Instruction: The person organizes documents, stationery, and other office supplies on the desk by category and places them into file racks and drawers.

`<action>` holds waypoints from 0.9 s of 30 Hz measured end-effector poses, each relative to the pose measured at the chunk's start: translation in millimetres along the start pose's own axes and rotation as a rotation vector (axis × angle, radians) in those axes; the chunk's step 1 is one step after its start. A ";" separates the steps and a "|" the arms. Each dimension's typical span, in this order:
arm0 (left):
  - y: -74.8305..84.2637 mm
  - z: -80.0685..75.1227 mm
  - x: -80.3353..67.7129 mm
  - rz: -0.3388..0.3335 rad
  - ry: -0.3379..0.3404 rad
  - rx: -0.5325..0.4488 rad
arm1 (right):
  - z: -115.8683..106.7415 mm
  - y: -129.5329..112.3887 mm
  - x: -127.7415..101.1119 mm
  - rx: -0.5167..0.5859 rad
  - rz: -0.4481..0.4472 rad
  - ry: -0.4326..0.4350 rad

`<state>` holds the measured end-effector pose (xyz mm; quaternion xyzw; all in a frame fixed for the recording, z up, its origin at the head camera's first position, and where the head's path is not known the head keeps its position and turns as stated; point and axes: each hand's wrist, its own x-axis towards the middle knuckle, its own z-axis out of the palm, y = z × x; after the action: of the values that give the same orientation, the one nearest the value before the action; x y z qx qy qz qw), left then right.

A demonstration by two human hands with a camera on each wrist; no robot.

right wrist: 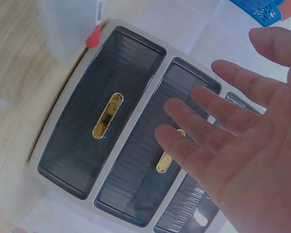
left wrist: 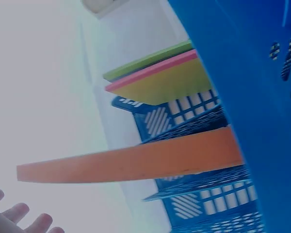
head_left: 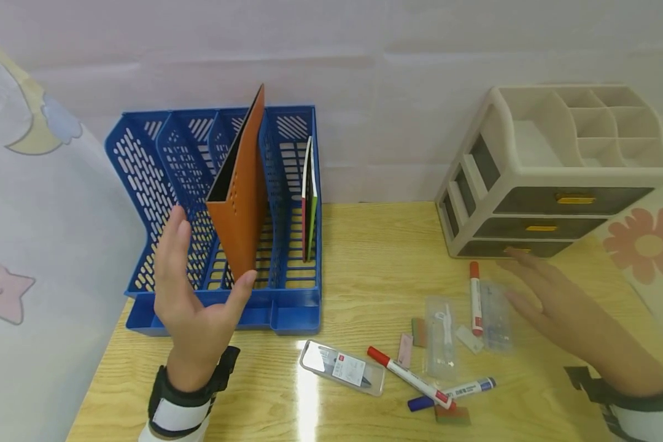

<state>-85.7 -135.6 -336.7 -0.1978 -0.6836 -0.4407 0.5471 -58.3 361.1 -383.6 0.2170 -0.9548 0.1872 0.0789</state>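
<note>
Carefully steady the tilted orange cardboard folder inside the blue plastic file rack, left hand splayed beside it, right hand likewise spread.

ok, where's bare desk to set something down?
Free: the strip between the blue file rack and the drawer unit, and the near edge below the clear case. Crowded: the markers and packets by the right hand.
</note>
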 end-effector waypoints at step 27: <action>24.7 22.4 -26.6 0.279 -0.416 0.010 | -30.4 15.5 34.2 0.175 0.367 0.271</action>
<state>-71.4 -98.5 -351.9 -0.3740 -0.7497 -0.3071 0.4514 -93.6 372.8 -352.8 0.0186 -0.9391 0.3077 0.1519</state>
